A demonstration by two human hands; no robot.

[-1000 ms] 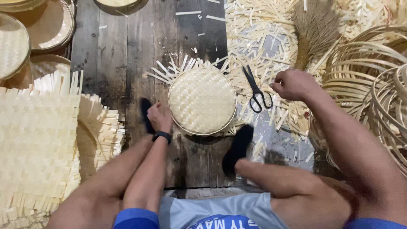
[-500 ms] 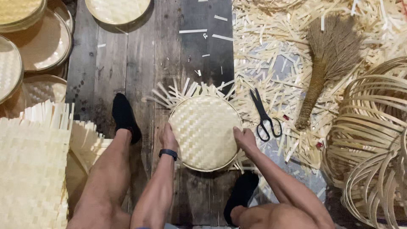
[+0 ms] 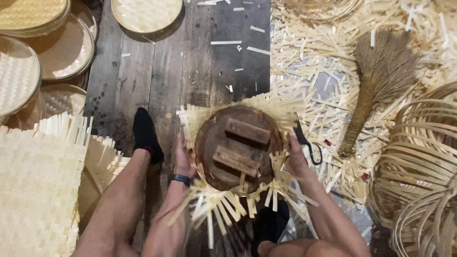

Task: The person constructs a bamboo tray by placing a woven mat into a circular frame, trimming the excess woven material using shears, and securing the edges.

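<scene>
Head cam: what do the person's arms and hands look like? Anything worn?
Both forearms are bare, with no sleeves in view. The left hand has no glove; a dark band, like a watch or fitness strap, sits on its wrist. The right hand is bare too, with no band or ring that I can make out. Motion blur hides finer detail.

Both forearms rise from the bottom of the frame toward its centre, bare to the elbow, the left wrist wearing a dark band. The left hand (image 3: 183,157) sits just left of centre, fingers pointing up and curled in a grip. The right hand (image 3: 296,159) mirrors it just right of centre, palm turned inward and fingers likewise closed in a grip.
</scene>
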